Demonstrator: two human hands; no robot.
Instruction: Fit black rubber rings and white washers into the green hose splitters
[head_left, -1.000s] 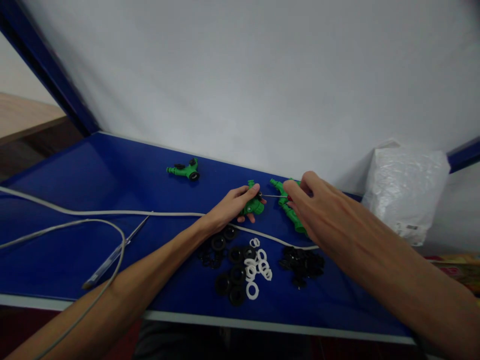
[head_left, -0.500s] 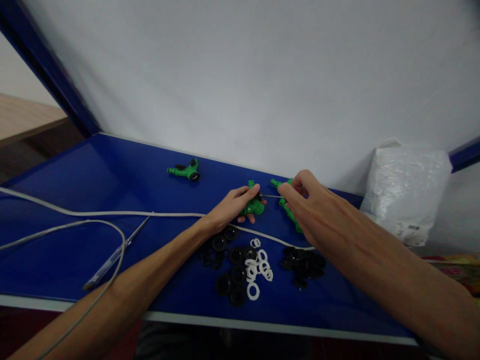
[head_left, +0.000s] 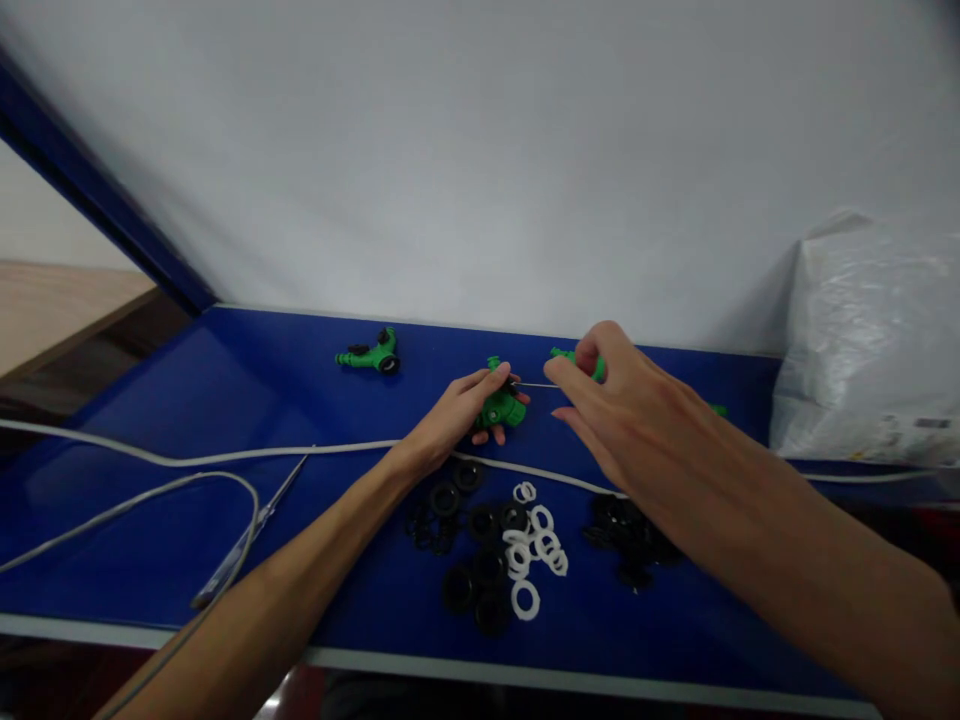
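Observation:
My left hand [head_left: 480,400] is closed around a green Y-shaped hose splitter [head_left: 501,408] with a black part on its side. A thin metal screwdriver [head_left: 536,385] reaches from my right hand [head_left: 592,375] to that black part, its tip at the splitter. The screwdriver's handle is hidden inside my closed right fingers. Behind the right hand, green plastic [head_left: 562,354] shows in part. Farther left, another green splitter [head_left: 375,352] with black valve levers lies on the blue table [head_left: 262,380].
In front of me lie several black rings [head_left: 459,588], white rings [head_left: 525,600] and a pile of small black parts [head_left: 630,535]. A pale cable [head_left: 225,458] crosses the table. A clear-handled tool [head_left: 232,560] lies left. A plastic-wrapped package [head_left: 870,350] stands right.
My view has shifted, moving the package and table parts within the picture. The right hand has turned, its lower fingers sticking out more, while both hands keep their hold.

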